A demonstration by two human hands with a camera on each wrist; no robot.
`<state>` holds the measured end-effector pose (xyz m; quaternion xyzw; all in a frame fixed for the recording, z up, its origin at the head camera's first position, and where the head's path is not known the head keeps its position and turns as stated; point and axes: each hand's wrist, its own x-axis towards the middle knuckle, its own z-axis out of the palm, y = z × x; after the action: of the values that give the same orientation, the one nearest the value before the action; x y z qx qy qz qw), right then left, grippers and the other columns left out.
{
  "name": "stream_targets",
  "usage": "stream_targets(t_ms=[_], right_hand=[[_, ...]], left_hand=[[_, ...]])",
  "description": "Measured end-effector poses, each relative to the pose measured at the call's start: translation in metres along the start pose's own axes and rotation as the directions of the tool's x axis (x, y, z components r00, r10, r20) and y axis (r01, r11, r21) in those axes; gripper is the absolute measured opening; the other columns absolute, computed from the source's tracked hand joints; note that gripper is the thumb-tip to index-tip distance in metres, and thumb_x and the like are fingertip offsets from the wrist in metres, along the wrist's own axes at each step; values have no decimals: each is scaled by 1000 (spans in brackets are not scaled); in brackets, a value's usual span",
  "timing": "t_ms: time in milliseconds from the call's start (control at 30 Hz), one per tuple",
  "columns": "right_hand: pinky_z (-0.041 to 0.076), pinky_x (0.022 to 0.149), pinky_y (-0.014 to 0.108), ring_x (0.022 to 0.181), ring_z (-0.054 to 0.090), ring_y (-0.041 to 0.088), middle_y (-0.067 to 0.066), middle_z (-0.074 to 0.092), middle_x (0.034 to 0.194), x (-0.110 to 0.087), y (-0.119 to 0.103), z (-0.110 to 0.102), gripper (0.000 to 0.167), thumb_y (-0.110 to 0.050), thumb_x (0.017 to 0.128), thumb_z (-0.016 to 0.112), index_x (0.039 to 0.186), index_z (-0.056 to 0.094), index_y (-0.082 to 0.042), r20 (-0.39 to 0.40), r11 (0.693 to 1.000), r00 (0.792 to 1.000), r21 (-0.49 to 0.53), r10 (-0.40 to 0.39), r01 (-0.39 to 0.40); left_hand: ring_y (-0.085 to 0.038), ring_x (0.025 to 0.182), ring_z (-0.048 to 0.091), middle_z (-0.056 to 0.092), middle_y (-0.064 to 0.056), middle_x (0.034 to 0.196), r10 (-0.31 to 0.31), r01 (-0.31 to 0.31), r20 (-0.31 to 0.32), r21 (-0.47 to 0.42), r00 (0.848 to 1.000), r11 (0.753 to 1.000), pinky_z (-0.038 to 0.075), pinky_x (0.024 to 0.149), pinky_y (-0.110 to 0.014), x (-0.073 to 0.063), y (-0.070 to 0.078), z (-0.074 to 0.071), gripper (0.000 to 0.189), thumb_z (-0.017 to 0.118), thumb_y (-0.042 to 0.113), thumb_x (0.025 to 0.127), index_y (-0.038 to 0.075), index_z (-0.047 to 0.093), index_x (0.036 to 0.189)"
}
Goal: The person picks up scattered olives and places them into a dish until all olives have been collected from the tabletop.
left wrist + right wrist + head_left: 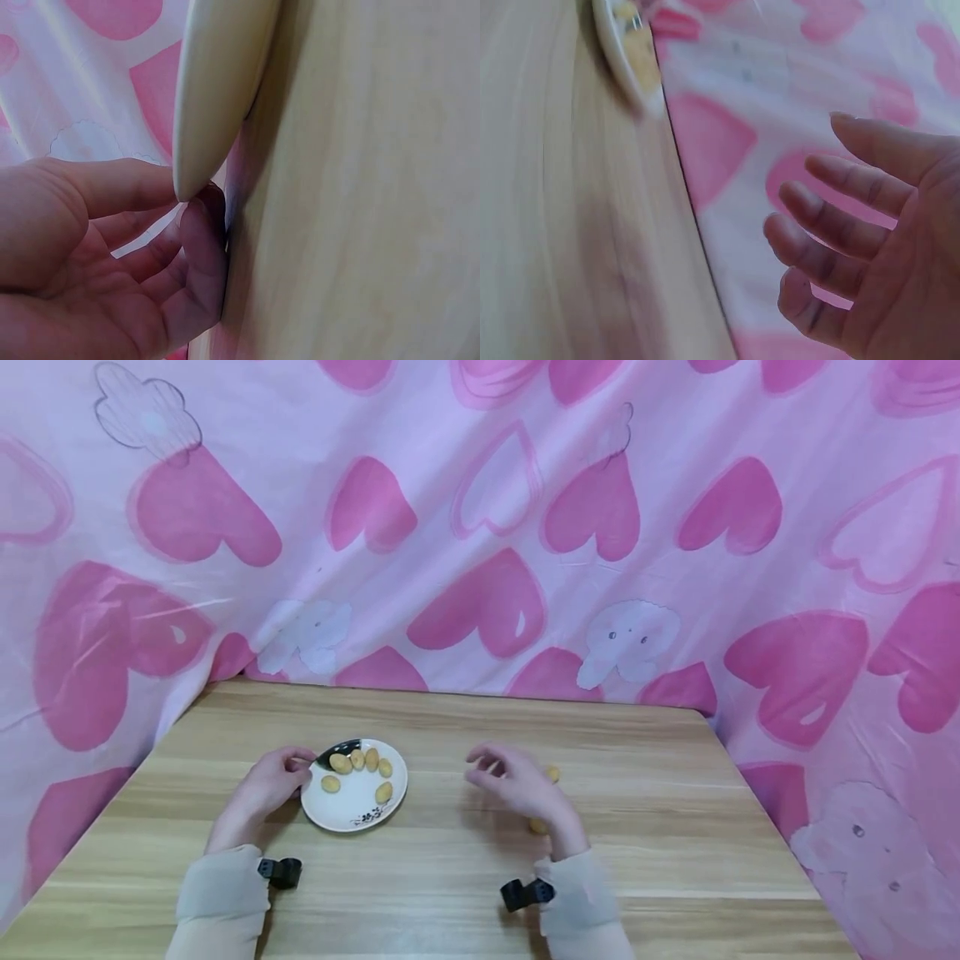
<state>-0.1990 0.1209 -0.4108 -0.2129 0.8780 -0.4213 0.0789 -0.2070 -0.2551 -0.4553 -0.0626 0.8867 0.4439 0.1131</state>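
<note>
A white round plate [352, 814] with a dark patch and a small floral print lies on the left part of the table. Several small tan-yellow oval pieces [372, 759] sit on it, mostly along its far side. My left hand [264, 783] pinches the plate's left rim, thumb and curled fingers meeting at its edge [196, 142]. To the right of the plate, my right hand [517, 779] hovers over the table with nothing in it. Its fingers [840, 225] are spread and loosely bent in the right wrist view.
Two more oval pieces [552, 773] lie on the wooden table [675, 827] by my right hand, partly hidden behind it and the wrist. A pink cloth with hearts [480, 610] hangs behind the table and along its sides. Both wrists wear small black cameras [281, 872].
</note>
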Motion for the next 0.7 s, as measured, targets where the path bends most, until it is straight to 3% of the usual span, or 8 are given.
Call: stream_targets(t_ms=[167, 367, 500, 700], right_hand=[[47, 62, 35, 74, 57, 22, 5, 61, 87, -18, 34, -27, 13, -28, 95, 64, 101, 64, -16, -79, 991, 989, 55, 124, -120], [48, 68, 39, 76, 59, 32, 18, 59, 95, -33, 67, -48, 12, -23, 96, 62, 104, 62, -14, -142, 942, 938, 164, 315, -292], [45, 67, 36, 76, 54, 29, 16, 55, 93, -38, 82, -53, 14, -22, 96, 62, 107, 61, -12, -198, 934, 915, 141, 353, -330], [47, 67, 36, 78, 56, 26, 12, 55, 96, -37, 98, -54, 25, -16, 96, 62, 118, 59, -6, -230, 939, 910, 99, 344, -330]], left_hand=[[-29, 92, 56, 57, -23, 110, -13, 13, 1, -16, 1000, 1000, 47, 75, -36, 0, 1, 1, 39, 47, 4, 94, -6, 48, 132], [-29, 90, 54, 56, -22, 108, -8, 8, 8, -19, 1000, 1000, 47, 73, -35, 1, 2, 3, 40, 47, 3, 93, -6, 48, 132], [-30, 91, 54, 56, -24, 109, -8, 8, 7, -15, 1000, 1000, 46, 74, -36, 0, 2, 1, 40, 48, 4, 93, -7, 47, 132], [-30, 93, 54, 56, -23, 109, -18, 18, 14, -12, 1000, 1000, 46, 76, -38, -2, 2, 0, 40, 47, 5, 94, -6, 48, 132]])
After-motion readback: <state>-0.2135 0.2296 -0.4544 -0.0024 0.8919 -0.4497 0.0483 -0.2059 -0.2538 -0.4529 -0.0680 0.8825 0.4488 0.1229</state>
